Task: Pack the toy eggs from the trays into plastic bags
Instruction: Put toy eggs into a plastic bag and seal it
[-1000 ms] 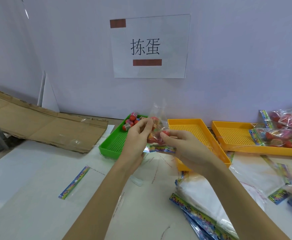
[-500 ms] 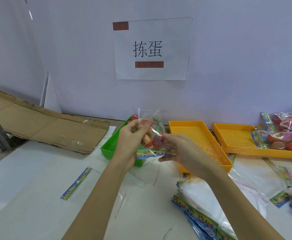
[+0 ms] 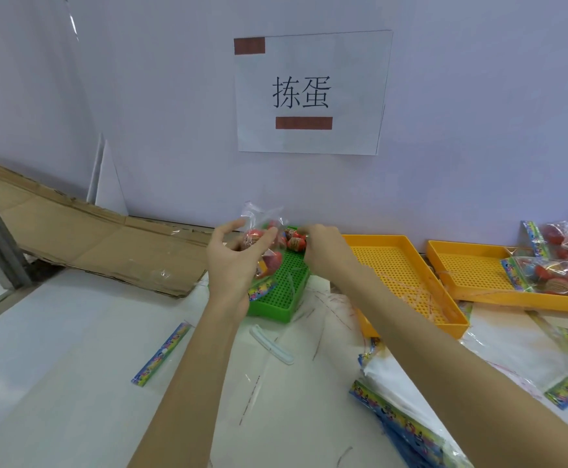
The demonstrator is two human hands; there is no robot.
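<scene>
My left hand (image 3: pixel 232 265) holds a clear plastic bag (image 3: pixel 265 244) with several red toy eggs inside, its colourful header hanging at the bottom. The bag hangs above the green tray (image 3: pixel 284 292). My right hand (image 3: pixel 323 251) reaches over the far end of the green tray, fingers curled around loose red toy eggs (image 3: pixel 295 240) there; whether it grips one is hidden. Two yellow trays stand to the right: the nearer yellow tray (image 3: pixel 407 282) holds no eggs, the farther yellow tray (image 3: pixel 478 282) carries filled bags (image 3: pixel 559 265).
Flattened cardboard (image 3: pixel 90 238) lies at the left against the wall. A stack of unused bags (image 3: pixel 407 410) lies at the lower right. One flat bag with a colourful header (image 3: pixel 161 354) and a small white strip (image 3: pixel 270 344) lie on the white table.
My right hand has left the bag and moved forward to the eggs in the green tray. My left hand keeps the bag, now shifted slightly left over the tray.
</scene>
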